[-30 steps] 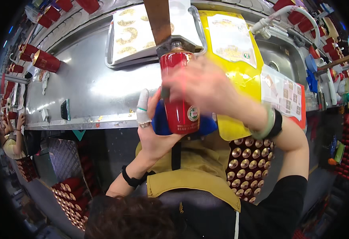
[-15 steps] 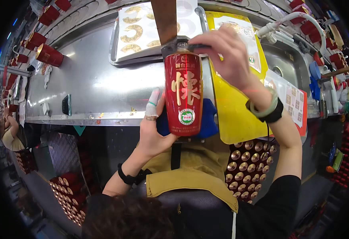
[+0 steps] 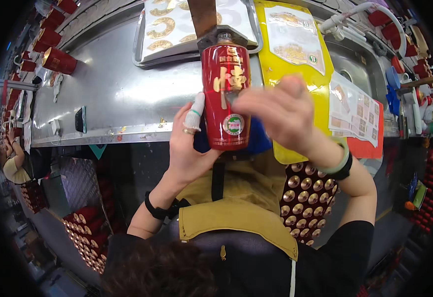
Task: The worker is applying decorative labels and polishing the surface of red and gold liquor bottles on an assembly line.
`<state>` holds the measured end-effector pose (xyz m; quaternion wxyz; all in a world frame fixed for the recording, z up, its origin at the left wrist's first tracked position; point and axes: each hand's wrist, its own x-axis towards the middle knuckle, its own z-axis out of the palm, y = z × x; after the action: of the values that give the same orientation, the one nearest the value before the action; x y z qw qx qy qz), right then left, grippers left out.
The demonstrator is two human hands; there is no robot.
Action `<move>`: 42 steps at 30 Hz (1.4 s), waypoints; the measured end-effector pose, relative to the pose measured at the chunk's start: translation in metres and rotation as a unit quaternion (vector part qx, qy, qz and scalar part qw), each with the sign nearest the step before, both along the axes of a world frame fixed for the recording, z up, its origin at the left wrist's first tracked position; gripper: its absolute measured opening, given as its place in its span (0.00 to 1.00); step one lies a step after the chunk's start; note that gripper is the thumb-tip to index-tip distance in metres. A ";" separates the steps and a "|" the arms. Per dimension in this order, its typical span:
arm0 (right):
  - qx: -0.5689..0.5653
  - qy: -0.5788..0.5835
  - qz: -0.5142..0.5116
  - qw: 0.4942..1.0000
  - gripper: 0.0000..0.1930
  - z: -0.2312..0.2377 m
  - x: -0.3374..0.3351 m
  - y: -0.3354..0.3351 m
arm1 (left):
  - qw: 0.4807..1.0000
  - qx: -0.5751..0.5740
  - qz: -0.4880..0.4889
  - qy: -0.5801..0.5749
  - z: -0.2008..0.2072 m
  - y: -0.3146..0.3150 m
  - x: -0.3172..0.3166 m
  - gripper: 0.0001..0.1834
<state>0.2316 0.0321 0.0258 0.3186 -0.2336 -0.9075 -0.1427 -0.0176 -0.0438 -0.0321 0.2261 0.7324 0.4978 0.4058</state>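
On the metal bench, a tray is set toward the far edge. The red bottle is held over the bench's near edge, neck pointing away, its base cradled by the half-curled left hand. The right hand, blurred, is poised at its right side, fingers loosely extended; contact cannot be told. Its glossy front already bears gold characters and, below, a round green-and-white label; gold crescent stickers are left on the tray's sheet.

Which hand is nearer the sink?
Right. The right hand is left of the sink, at the right edge of the bottle; the left hand is farther off, at its lower left.
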 end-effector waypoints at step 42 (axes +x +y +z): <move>-0.313 0.291 -0.410 0.806 0.23 0.022 0.185 0.038 | 0.992 0.102 -0.046 0.061 0.025 0.010 0.019 0.61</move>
<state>0.4171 0.0698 0.0475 0.3893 -0.7013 -0.5875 0.1068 0.0013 -0.0337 -0.0070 0.1377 0.7973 0.4322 0.3981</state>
